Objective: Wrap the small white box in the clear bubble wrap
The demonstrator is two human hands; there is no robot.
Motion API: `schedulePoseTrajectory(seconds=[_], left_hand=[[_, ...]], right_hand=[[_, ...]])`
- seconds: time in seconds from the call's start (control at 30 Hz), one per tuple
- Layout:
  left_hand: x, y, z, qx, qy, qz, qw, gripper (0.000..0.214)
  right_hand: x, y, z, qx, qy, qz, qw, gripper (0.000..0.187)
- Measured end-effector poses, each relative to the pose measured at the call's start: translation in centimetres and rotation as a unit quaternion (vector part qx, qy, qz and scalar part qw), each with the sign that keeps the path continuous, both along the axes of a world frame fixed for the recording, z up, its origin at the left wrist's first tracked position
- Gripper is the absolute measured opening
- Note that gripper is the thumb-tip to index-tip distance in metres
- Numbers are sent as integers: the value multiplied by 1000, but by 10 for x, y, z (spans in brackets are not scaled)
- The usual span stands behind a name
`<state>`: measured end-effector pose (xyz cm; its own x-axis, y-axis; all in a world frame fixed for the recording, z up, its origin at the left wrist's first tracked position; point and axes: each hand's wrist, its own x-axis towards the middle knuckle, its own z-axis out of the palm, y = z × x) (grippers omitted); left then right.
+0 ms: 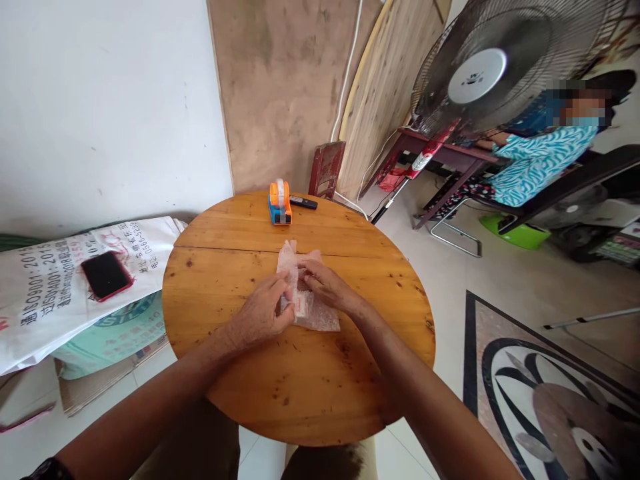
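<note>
A sheet of bubble wrap [320,313] lies near the middle of the round wooden table [300,387], folded around a small flat item with a pinkish label [301,305]. My left hand [261,313] pinches the wrap's left edge, fingers closed on it. My right hand [327,283] presses on the wrap from the right, its fingers curled over the fold. Both forearms reach in from the bottom of the view.
An orange and blue tape dispenser [279,203] and a dark remote [303,202] sit at the table's far edge. A red-cased phone [106,275] lies on white printed sacks [60,287] at left. A standing fan [493,63] and a seated person [540,160] are at right.
</note>
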<state>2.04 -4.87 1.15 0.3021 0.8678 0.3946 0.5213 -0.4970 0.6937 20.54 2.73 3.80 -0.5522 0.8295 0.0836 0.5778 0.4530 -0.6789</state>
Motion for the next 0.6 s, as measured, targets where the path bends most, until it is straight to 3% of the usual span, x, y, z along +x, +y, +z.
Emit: schedulePoseTrajectory(seconds=[0.13, 0.3, 0.47, 0.6], left_hand=[[1, 2, 0, -10, 10, -7, 1000, 7], [0, 4, -1, -17, 7, -21, 1000, 7], [1, 5, -3, -7, 7, -24, 1000, 7], [1, 6, -4, -2, 18, -19, 1000, 4]], right_hand=[[-9, 19, 8, -21, -50, 6, 998, 41], [-21, 53, 1, -7, -109, -24, 994, 25], [-26, 76, -6, 8, -111, -70, 991, 44], [-20, 70, 3, 7, -104, -92, 990, 55]])
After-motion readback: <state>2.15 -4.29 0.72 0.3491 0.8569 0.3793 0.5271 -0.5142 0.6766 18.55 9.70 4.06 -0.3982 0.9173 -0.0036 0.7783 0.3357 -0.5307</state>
